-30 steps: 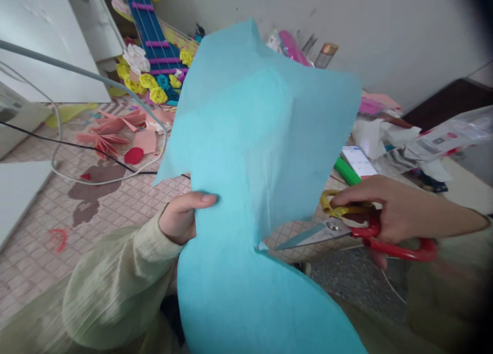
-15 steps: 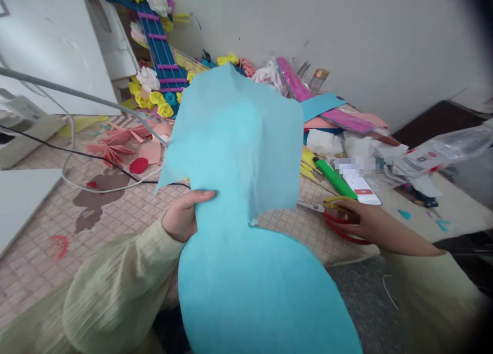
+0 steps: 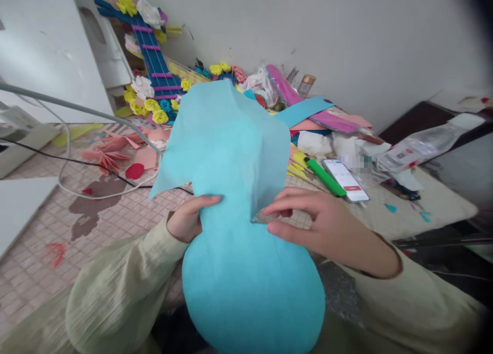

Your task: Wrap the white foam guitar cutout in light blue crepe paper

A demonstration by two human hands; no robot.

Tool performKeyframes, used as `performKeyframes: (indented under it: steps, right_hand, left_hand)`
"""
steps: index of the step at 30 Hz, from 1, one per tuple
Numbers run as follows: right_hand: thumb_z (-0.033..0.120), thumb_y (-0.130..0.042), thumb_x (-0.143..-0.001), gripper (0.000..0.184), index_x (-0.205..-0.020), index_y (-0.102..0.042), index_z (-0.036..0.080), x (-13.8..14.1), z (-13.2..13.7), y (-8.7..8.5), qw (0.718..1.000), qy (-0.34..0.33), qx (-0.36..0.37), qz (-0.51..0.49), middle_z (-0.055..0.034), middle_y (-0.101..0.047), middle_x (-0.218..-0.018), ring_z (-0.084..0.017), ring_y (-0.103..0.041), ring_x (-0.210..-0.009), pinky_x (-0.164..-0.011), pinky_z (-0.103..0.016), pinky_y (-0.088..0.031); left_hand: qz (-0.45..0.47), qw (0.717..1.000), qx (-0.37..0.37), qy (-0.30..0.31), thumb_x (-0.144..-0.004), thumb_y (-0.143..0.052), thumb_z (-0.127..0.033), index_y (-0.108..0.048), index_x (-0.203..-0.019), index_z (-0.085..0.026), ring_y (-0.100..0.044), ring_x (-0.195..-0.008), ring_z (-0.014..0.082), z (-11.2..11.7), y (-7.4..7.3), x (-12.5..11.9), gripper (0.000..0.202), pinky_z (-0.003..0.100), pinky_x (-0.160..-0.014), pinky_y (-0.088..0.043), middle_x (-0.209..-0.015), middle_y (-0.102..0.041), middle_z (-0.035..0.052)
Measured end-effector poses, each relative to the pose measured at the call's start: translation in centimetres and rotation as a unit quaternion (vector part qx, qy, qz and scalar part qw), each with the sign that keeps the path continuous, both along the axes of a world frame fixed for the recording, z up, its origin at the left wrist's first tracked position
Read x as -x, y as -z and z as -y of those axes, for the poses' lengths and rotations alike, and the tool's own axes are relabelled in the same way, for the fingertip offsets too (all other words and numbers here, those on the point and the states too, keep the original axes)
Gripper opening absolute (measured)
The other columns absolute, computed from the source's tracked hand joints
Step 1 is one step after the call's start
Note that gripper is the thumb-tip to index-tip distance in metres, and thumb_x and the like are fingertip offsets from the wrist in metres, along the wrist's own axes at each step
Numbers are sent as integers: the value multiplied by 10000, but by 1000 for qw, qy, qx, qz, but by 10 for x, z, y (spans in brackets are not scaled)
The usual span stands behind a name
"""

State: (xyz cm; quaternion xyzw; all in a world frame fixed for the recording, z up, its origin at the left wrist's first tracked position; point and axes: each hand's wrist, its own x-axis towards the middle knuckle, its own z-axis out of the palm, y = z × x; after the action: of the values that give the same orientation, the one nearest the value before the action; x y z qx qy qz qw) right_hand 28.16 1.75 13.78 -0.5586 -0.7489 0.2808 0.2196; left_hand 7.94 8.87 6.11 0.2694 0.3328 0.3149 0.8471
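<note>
A large light-blue paper sheet (image 3: 250,277) with a rounded lower end and a wider, thinner upper part hangs in front of me. My left hand (image 3: 188,218) is closed on its left edge at the narrow part, thumb on top and the other fingers behind. My right hand (image 3: 308,218) is at the right side of the narrow part, by the cut corner. Its thumb and forefinger are apart, with nothing visible between them, and the fingertips are close to the paper's edge. No scissors show now.
Behind the paper stands a dark-blue paper guitar neck (image 3: 154,59) with yellow and white paper flowers. A green cutter (image 3: 326,178), a phone (image 3: 346,180) and a plastic bottle (image 3: 427,144) lie to the right. A white cable (image 3: 88,105) crosses the left, near pink paper scraps (image 3: 110,159).
My right hand has let go of the red-and-yellow scissors, which are out of sight, and moved left to the paper's cut corner. My left hand keeps its hold.
</note>
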Motion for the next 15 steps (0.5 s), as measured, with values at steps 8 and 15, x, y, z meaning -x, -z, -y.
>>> performKeyframes:
  steps: [8, 15]
  right_hand:
    - [294, -561, -770, 123, -782, -673, 244, 12, -11, 9, 999, 16, 48, 7, 11, -676, -820, -144, -607, -757, -673, -271, -488]
    - [259, -522, -788, 139, -740, -628, 183, 15, -10, 19, 994, 41, 92, -51, 8, -631, -711, -114, -540, -628, -551, -237, -415]
  left_hand:
    - [2, 1000, -6, -12, -594, -672, -189, -654, -853, -132, -662, -815, 265, 2, -3, -4, 266, 383, -843, -467, -706, -724, 54]
    - [-8, 1000, -4, -18, -597, -655, -173, -638, -885, -122, -650, -861, 274, 3, -2, -6, 293, 396, -865, -457, -730, -724, 59]
